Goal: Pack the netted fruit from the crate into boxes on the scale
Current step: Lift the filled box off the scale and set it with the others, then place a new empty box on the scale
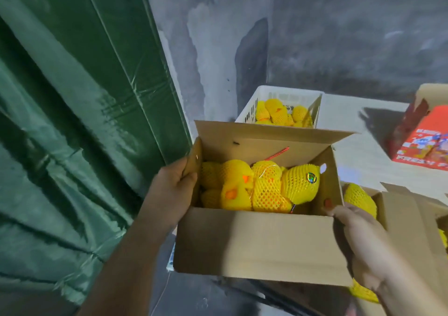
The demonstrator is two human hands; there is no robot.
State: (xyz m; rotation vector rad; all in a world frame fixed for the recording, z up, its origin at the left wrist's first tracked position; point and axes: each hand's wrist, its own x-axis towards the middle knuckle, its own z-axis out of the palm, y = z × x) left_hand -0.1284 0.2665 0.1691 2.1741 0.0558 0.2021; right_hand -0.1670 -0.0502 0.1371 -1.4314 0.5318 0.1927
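Note:
An open brown cardboard box point(257, 243) fills the middle of the view, held up between both hands. Inside lie several fruits in yellow foam netting point(264, 187), one with a shiny sticker. My left hand point(173, 187) grips the box's left wall, thumb over the rim. My right hand point(358, 228) grips the right wall, thumb hooked inside. Behind the box stands a white plastic crate point(249, 108) with more netted fruit point(281, 114). The scale is not clearly visible; a bluish edge point(170, 258) shows under the box's left corner.
A second open cardboard box point(407, 221) with netted fruit stands at the right, partly behind my right hand. A red printed carton point(421, 143) lies on the pale table point(358, 155) at the far right. Green tarpaulin point(72, 121) hangs at the left, a grey wall behind.

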